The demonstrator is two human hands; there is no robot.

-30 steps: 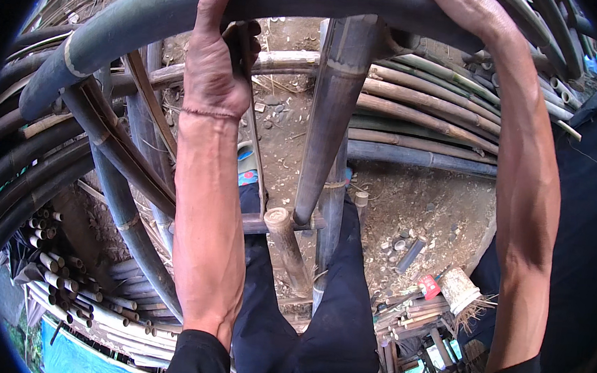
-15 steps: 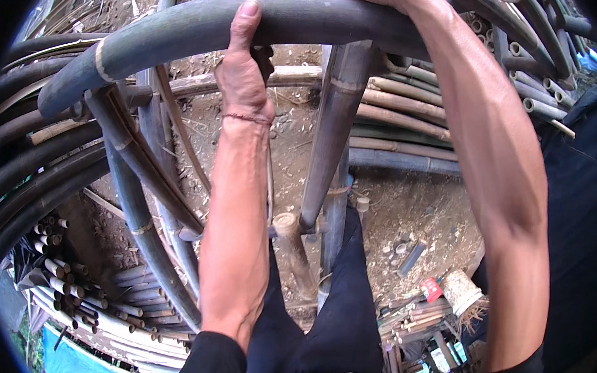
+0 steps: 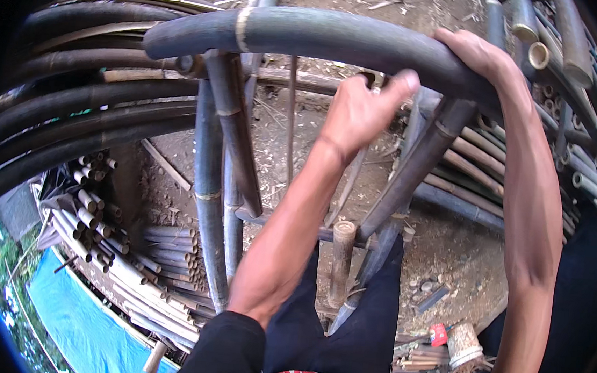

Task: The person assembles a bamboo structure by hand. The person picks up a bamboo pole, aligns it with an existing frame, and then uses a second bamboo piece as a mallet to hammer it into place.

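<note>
A thick, dark bamboo pole (image 3: 324, 36) spans the upper part of the view, bowed by the lens. It lies across the tops of bamboo stand legs, one leg (image 3: 236, 132) on the left and another leg (image 3: 419, 168) on the right. Over the pole's right part, my right hand (image 3: 474, 53) is closed on its upper side. My left hand (image 3: 367, 111) is just below the middle of the pole, thumb stretched up near its lower edge. The other fingers curl away and are largely hidden; nothing held shows in them.
Stacked dark bamboo poles (image 3: 109, 94) fill the left side. Cut bamboo pieces (image 3: 143, 283) lie at the lower left beside a blue tarp (image 3: 78, 316). More bamboo (image 3: 561, 60) stands at the upper right. A short bamboo post (image 3: 341, 260) rises before my legs; a whitish container (image 3: 465, 343) sits lower right.
My left hand has come off its grip on the pole and shifted right, toward my right hand. The right hand stays on the pole. The whole view has shifted, placing the pole farther right.
</note>
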